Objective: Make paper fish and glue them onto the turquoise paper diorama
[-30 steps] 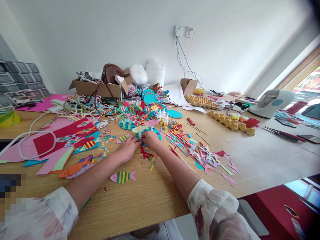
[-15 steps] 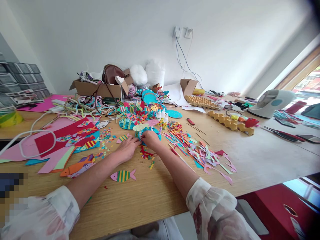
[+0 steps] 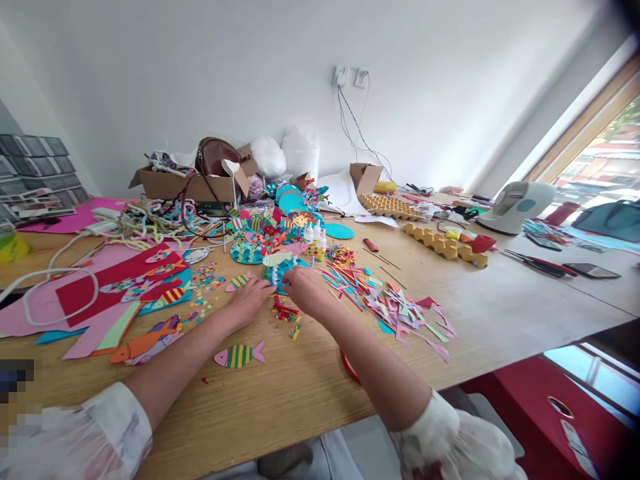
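Left hand (image 3: 249,299) and right hand (image 3: 306,291) touch a blue craft (image 3: 271,275), grip unclear from here; striped paper fish (image 3: 239,356) at seven o'clock.

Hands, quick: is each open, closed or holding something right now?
Left hand: fingers stretched toward the blue piece; grip can't be told.
Right hand: fingers curled at it; any hold is hidden.

At the middle of the wooden table (image 3: 280,407), the left hand (image 3: 250,298) and right hand (image 3: 307,291) meet at a blue paper craft (image 3: 273,273), some fingertips hidden. A striped paper fish (image 3: 241,356) lies towards the near edge, a cardboard box (image 3: 167,185) towards the far edge, an egg-carton strip (image 3: 445,247) to the right.
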A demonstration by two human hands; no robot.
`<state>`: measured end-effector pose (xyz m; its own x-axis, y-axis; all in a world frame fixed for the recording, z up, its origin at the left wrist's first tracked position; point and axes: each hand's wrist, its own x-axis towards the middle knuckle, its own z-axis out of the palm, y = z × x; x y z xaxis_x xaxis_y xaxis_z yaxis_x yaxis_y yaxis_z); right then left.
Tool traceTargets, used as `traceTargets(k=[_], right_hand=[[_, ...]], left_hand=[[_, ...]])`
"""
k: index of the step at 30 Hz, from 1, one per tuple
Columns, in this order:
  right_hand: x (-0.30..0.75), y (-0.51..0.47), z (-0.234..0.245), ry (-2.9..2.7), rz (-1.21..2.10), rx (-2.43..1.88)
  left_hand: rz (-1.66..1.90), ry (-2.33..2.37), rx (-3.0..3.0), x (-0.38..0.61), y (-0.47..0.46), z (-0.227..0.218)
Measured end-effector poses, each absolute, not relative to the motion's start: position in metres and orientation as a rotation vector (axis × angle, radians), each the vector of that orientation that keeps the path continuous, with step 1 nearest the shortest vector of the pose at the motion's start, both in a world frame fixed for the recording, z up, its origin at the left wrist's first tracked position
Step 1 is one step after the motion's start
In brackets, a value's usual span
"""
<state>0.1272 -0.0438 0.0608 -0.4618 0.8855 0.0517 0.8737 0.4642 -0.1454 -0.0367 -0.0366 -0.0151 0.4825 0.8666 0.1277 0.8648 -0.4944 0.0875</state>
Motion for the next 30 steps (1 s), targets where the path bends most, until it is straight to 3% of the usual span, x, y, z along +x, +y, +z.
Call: traceTargets(k=[4,14,30], right_hand=[[0.135,-0.101,0.063,-2.649,0.251,-1.407],[0.147,-0.160,0.010,-2.291,0.703,-1.248],[0.151,-0.167,-0.007,-2.138,0.778,-1.170]], left_hand=[[0.250,1.559,2.699,-0.038,-0.035,-0.019],[0.294,1.597,2.656,-0.037,-0.036,-0.020],[0.298,1.673,2.563,-0.031,-0.045,-0.013]])
